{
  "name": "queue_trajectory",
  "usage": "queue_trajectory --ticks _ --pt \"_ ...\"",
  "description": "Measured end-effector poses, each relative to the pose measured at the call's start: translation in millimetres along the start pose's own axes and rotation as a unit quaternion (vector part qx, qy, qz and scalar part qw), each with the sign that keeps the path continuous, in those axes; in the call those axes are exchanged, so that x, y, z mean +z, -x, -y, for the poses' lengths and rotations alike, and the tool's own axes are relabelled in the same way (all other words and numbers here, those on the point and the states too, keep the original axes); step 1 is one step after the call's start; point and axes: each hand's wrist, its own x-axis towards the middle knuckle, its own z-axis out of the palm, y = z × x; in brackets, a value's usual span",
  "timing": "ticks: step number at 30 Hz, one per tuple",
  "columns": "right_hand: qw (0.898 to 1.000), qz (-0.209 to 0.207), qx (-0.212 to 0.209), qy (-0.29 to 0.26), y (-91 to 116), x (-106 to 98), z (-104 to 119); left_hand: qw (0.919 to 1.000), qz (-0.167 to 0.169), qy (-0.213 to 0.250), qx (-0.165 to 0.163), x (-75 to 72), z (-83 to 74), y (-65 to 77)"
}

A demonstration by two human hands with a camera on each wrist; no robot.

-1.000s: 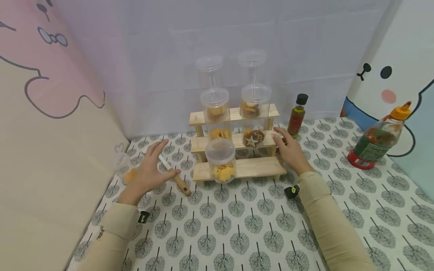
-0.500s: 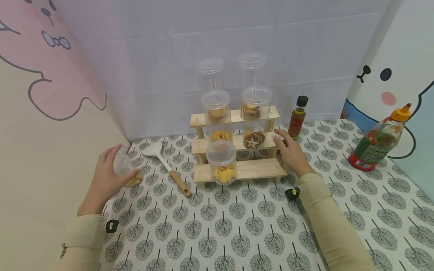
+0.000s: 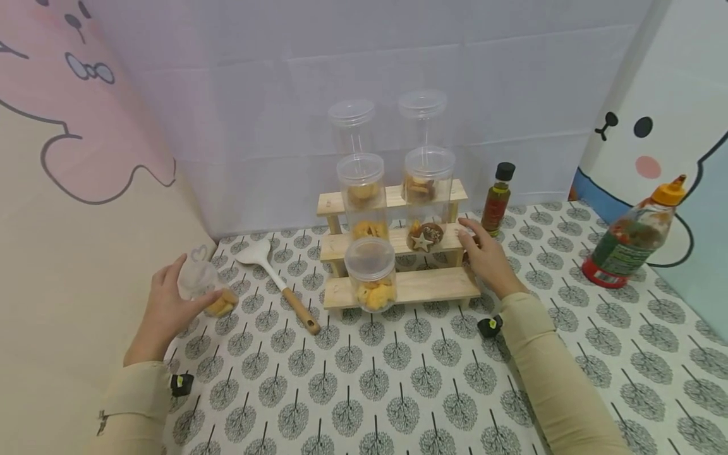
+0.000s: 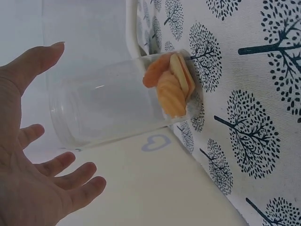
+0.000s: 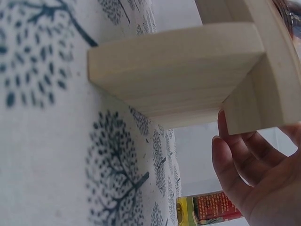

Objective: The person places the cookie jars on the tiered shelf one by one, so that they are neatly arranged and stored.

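Note:
At the left table edge stands a clear plastic jar (image 3: 196, 278) with a few orange-yellow cookies (image 4: 170, 89) at its bottom. My left hand (image 3: 165, 309) is close beside it, thumb and fingers spread around the jar's lidded end; a gap shows in the left wrist view. On the right, my right hand (image 3: 490, 262) grips the end of the middle step of a three-step wooden display rack (image 3: 438, 282). Fingers (image 5: 225, 165) curl under the board in the right wrist view. Several lidded jars stand on the rack, including a short jar of yellow cookies (image 3: 371, 278) on the lowest step.
A white spatula with a wooden handle (image 3: 298, 311) lies between the left jar and the rack. An oil bottle (image 3: 497, 202) stands behind my right hand, and a sauce bottle (image 3: 631, 243) farther right. A curtain (image 3: 267, 126) closes off the back.
My left hand has moved left, past the spatula, to the cookie jar at the table's left edge. My right hand stays at the rack's end.

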Motion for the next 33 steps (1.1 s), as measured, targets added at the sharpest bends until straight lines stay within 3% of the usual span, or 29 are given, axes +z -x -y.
queue_trajectory --ticks 8,19,33 --pt "1.000 -0.002 -0.002 0.002 1 0 1 0.9995 0.016 0.015 -0.022 7.3 8.5 -4.6" --pt "1.000 -0.004 -0.003 0.002 2 -1 0 0.9991 0.018 0.033 -0.021 16.0 8.7 -9.5" --pt "1.000 -0.005 -0.008 0.002 0 1 0 0.9997 0.003 0.018 -0.014 24.1 11.2 -10.4"
